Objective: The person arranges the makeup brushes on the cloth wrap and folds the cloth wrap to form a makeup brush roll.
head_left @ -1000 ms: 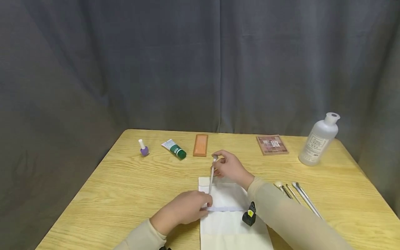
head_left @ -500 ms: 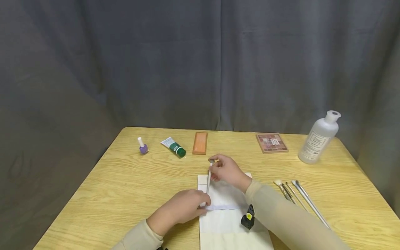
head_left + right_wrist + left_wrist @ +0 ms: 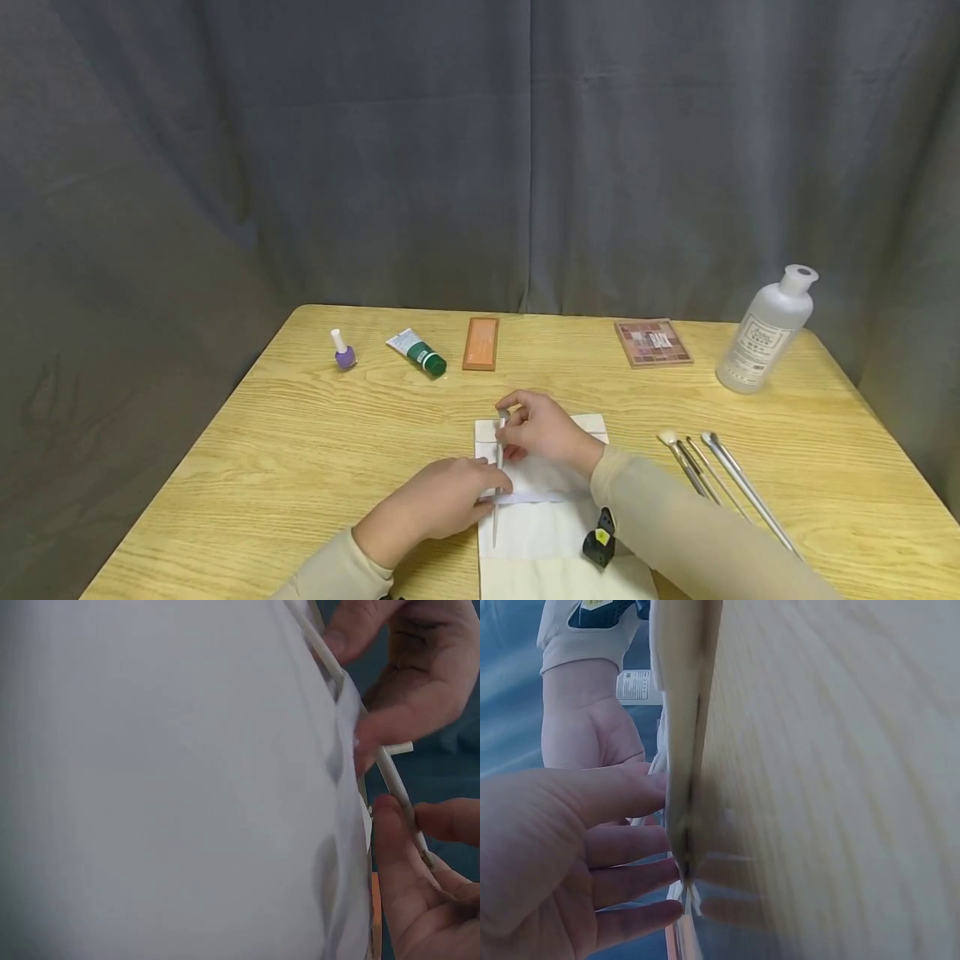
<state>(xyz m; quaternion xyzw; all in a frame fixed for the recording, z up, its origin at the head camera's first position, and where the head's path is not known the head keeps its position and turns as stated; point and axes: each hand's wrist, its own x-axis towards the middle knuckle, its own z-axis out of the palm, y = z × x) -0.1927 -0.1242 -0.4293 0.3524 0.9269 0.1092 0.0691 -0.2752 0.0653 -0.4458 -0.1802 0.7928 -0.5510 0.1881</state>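
A makeup brush (image 3: 499, 454) with a slim white handle lies along the left side of a white cloth brush roll (image 3: 562, 575). My right hand (image 3: 546, 429) pinches it near the grey bristle end. The handle passes under a pale band (image 3: 540, 497) across the cloth, and its tip shows on the near side. At the band's left end my left hand (image 3: 442, 496) holds the cloth edge between thumb and fingers. In the right wrist view the brush handle (image 3: 394, 776) runs between both hands and behind the loose band edge (image 3: 346, 750). My left palm hides part of the left wrist view.
Several makeup brushes (image 3: 720, 475) lie right of the roll, partly behind my right sleeve. Along the back stand or lie a purple nail polish bottle (image 3: 344, 354), a green-capped tube (image 3: 420, 354), an orange compact (image 3: 480, 343), an eyeshadow palette (image 3: 652, 342) and a tilted-looking white bottle (image 3: 761, 337).
My right hand has moved toward me, sliding the brush down the cloth. Its handle tip now shows below the band. My left hand has stayed almost in place.
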